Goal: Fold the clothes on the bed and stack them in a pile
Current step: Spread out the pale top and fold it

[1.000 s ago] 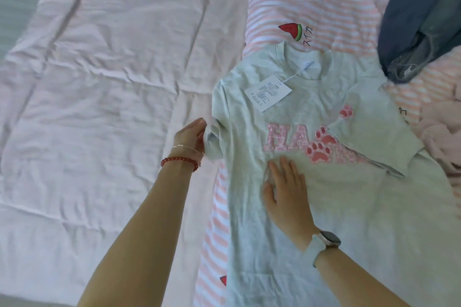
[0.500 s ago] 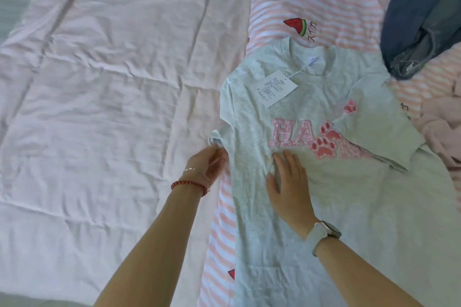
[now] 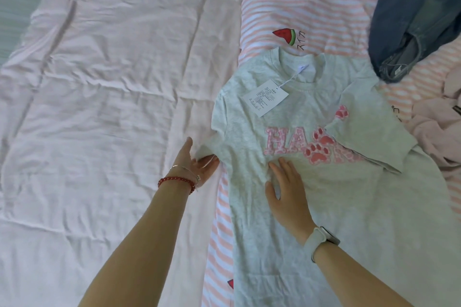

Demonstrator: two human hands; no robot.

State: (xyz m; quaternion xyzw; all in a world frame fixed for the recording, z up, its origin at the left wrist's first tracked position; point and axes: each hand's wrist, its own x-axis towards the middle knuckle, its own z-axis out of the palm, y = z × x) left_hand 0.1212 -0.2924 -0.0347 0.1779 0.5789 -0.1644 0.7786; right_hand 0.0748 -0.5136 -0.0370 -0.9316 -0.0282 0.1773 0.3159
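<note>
Under the right hand point(image 3: 287, 192), whose straight fingers press flat just below the pink lettering, lies the grey T-shirt point(image 3: 336, 207), spread face up on the striped sheet point(image 3: 274, 7). Just beside it, the left hand point(image 3: 199, 162) has its fingers tucked under the near sleeve point(image 3: 212, 147), thumb raised; whether it pinches the cloth I cannot tell. Across the shirt, the far sleeve already lies folded in. Light, limp jersey, it will likely sag and crease; best taken by sleeve hem and shoulder seam.
</note>
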